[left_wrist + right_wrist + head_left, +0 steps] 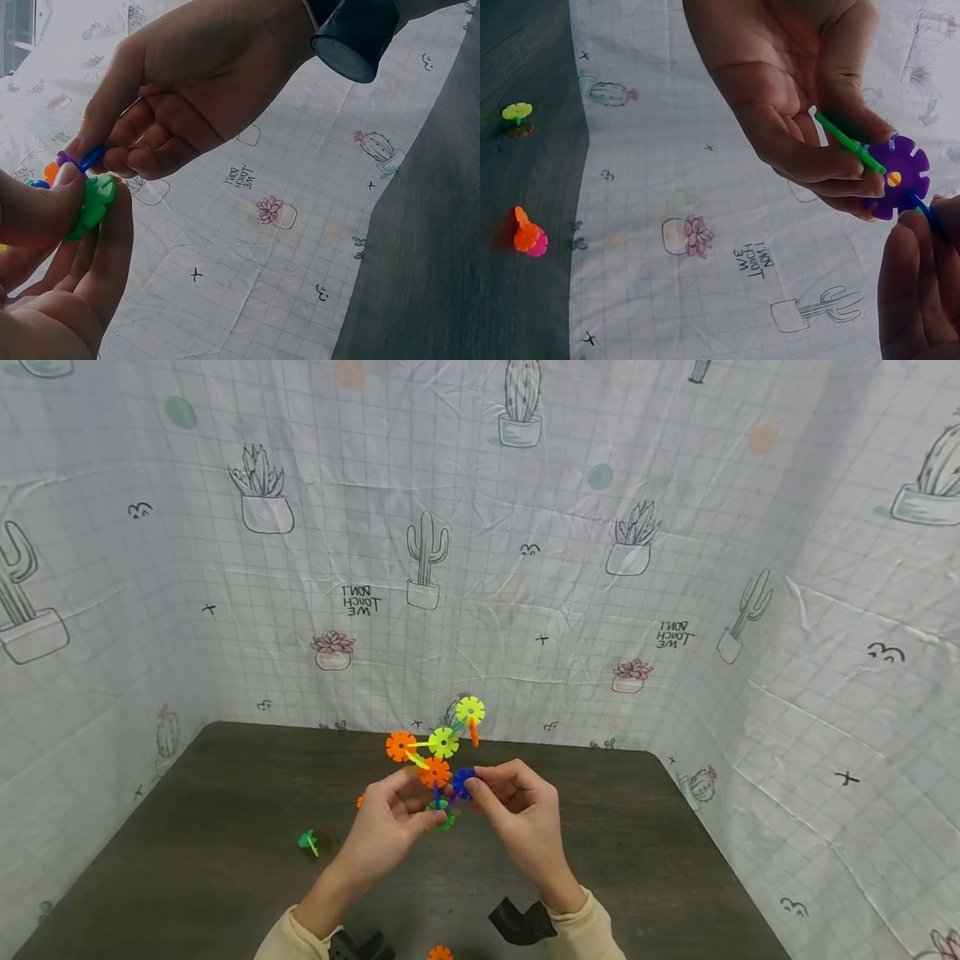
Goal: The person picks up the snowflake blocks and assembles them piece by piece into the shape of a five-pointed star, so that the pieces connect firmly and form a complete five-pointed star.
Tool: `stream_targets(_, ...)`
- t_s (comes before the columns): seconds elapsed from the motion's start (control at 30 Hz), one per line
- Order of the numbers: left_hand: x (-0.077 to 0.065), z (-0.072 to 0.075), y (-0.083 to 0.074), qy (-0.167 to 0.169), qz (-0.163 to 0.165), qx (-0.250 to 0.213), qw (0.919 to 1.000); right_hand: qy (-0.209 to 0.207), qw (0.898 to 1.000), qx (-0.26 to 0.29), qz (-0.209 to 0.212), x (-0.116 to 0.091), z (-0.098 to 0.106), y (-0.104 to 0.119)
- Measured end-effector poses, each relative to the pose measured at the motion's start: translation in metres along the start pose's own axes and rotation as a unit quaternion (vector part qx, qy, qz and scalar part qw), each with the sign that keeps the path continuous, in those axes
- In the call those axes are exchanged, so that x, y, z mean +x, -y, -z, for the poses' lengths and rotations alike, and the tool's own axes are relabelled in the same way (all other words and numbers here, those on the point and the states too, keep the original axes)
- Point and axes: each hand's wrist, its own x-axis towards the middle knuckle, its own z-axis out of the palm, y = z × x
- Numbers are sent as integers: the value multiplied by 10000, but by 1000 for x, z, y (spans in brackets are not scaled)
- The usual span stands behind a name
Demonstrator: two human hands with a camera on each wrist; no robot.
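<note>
Both hands hold one assembly of slotted, flower-shaped plastic discs up above the dark table. Fingers and thumb of my left hand [386, 818] pinch a green disc [97, 202] at its lower end. My right hand [525, 818] pinches a blue disc [462, 783] between thumb and fingers. A purple disc [900, 169] joins the green and the blue one. Above the hands the chain continues with an orange disc [434, 772], a yellow-green disc [443, 742] and more discs; another yellow-green disc [470, 710] is its highest part.
On the table [622, 860], left of the hands, lies a small green and yellow piece [308, 841]. Orange and pink discs [529, 238] lie joined on it too. One orange disc [440, 952] sits near the front. A cactus-print curtain [480, 635] surrounds the table.
</note>
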Motion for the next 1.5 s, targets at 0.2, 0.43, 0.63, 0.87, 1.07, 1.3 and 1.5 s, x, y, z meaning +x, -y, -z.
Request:
stream_targets(0.2, 0, 1, 1, 1, 56, 20, 10000, -75, 9998, -3, -173, -2, -1, -1)
stream_targets(0.43, 0, 1, 1, -4, -22, 62, 10000, -123, 9999, 6, -79, -4, -3, -4)
stream_targets(0.63, 0, 4, -1, 298, 75, -335, 9990, -149, 9995, -128, -237, -8, -3, -6)
stream_targets(0.87, -1, 12, -1, 591, -152, -796, 9950, 175, 9992, -360, 94, -5, 3, -5)
stream_targets(1.07, -3, 14, 0, 697, -213, -995, 9924, -679, 9969, -308, -259, 8, 8, -2)
stream_targets(1.3, -4, 16, 0, 781, -116, -1121, 9906, -542, 9924, 119, -1100, 22, 4, 0)
stream_targets(1.5, -5, 18, -1, 817, 76, -1212, 9892, -524, 9914, 81, -1199, 25, 4, -2)
